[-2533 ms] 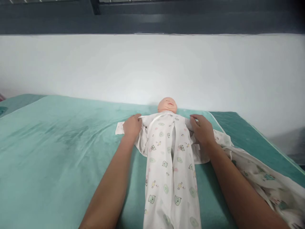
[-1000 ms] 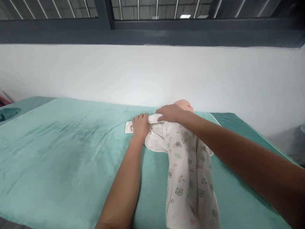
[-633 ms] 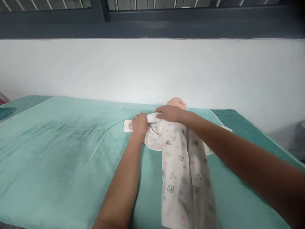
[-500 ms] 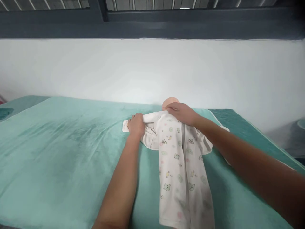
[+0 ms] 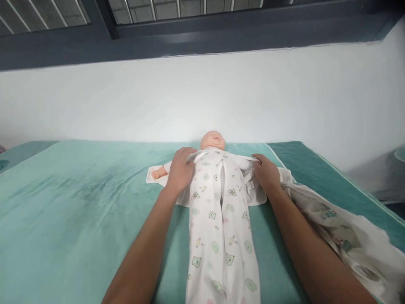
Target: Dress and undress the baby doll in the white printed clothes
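Note:
A baby doll (image 5: pixel 212 140) lies on its back with its head toward the wall. A white printed baby romper (image 5: pixel 205 236) covers its front, the legs stretching toward me. Beneath the doll's arms spreads white cloth (image 5: pixel 257 195) with a small tag. My left hand (image 5: pixel 181 171) is closed on the romper's edge by the shoulder on the left; its fingertips are partly hidden. The doll's bare hand (image 5: pixel 160 172) sticks out beyond it. On the right, my right hand (image 5: pixel 266 171) pinches the romper's upper edge near the other arm.
A green sheet (image 5: pixel 79 228) covers the bed, which meets a white wall (image 5: pixel 126 101) at the back. Crumpled white printed cloth (image 5: pixel 348 236) lies at the right, beside my right forearm. A dark window frame (image 5: pixel 190 36) with bars runs above.
My right hand has moved from the doll's neck out to the arm on the right. My left hand has shifted from the sleeve end toward the shoulder. The doll's head and hand now show.

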{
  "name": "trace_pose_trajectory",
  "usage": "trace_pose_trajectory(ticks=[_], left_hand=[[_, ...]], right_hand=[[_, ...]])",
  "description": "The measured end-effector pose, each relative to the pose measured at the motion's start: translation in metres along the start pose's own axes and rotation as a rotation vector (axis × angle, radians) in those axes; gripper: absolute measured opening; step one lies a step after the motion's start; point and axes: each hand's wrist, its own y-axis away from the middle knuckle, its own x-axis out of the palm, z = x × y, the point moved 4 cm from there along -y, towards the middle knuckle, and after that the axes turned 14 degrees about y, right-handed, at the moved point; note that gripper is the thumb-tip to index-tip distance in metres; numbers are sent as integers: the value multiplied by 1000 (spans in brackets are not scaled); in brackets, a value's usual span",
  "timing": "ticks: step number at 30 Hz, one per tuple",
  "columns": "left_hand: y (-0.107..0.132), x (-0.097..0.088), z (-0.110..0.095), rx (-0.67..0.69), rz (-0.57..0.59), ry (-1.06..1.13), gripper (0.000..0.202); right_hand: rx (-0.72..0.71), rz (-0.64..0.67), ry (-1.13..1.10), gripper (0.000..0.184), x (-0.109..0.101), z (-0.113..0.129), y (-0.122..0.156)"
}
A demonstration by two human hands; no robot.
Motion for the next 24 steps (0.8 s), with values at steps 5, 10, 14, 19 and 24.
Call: trace_pose_trajectory(ticks=[5,10,14,19,24], left_hand=[[-43,66,-80,101,488,-142,32],[-68,142,-106,84,834,-481,25],[-75,177,-98,101,871,-530,27],[-81,186,-87,112,934,-573,31],[-84,161,-90,147,919,-612,36]], right_hand=[[55,43,-20,37,0,-6,-8],[56,67,-18,32,1,-7,-11],[35,92,-5,33,0,-4,-12],[77,136,-23,33,-2,-3,-12],[148,148,-223,31,-3,-12,-12]])
